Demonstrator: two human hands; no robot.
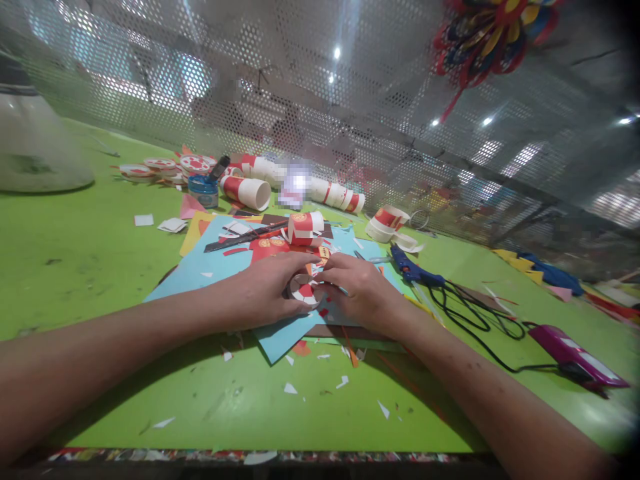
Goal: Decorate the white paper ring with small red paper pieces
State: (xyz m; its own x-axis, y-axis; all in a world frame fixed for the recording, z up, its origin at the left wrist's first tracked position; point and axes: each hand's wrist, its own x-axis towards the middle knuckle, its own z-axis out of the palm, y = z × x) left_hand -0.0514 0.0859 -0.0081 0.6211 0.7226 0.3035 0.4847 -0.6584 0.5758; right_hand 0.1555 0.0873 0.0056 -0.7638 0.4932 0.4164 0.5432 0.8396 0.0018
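A small round paper piece [303,291], white with red patches, lies between my two hands over blue paper [175,281]. My left hand [270,283] curls around its left side, thumb along the lower edge. My right hand [357,290] has its fingers bent and pinched at the right side of the round piece; whether they hold some small scrap there I cannot make out. Just beyond my fingers, a red-and-white paper cup section [305,229] rests on its side. Near it lie a black utility knife [233,241] and red paper [267,250].
A blue glue gun [415,269] with a black cord lies right of my right hand, near a magenta power device [575,353]. Farther back are a blue jar [203,191], paper cups [247,192] and red-and-white discs [195,164]. Paper scraps [290,388] litter the green table [200,407].
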